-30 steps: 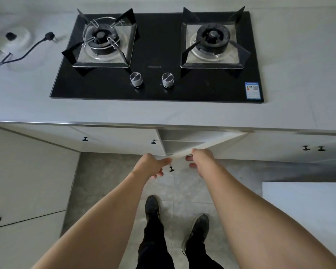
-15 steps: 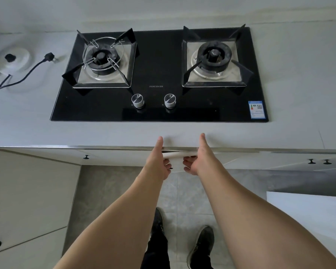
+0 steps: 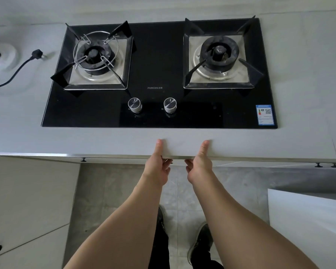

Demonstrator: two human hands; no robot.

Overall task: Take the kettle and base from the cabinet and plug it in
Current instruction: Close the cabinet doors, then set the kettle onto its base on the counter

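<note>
Broadly, the grey tabletop (image 3: 299,74) fills the upper view, and a black hob (image 3: 159,74) with two burners and two knobs (image 3: 152,105) takes its middle. White cabinets (image 3: 27,191) run beneath its front edge, seen steeply from above, with small dark pulls; another white surface (image 3: 308,220) juts in at lower right over the tiled floor (image 3: 114,191).

Both bare arms reach forward to that front edge, just below the hob. The left hand (image 3: 157,167) and right hand (image 3: 199,167) sit side by side, each thumb lying up over the lip and the fingers curled underneath, out of sight. Whether they pinch the tabletop edge alone or also the top of a door below it I cannot tell, since the overhang hides it. My guess is that the grip is for handling the cabinet under the hob, where the kettle may be kept.

The base (image 3: 0,58), a white disc with a dark centre, already lies on the tabletop at far left, well apart from the hands. Its black cord (image 3: 17,72) trails forward and the plug (image 3: 38,54) lies loose beside it, in no socket. No kettle and no outlet show. The hob stands between the hands and the base, so a reach there would go left around the raised pan supports.
</note>
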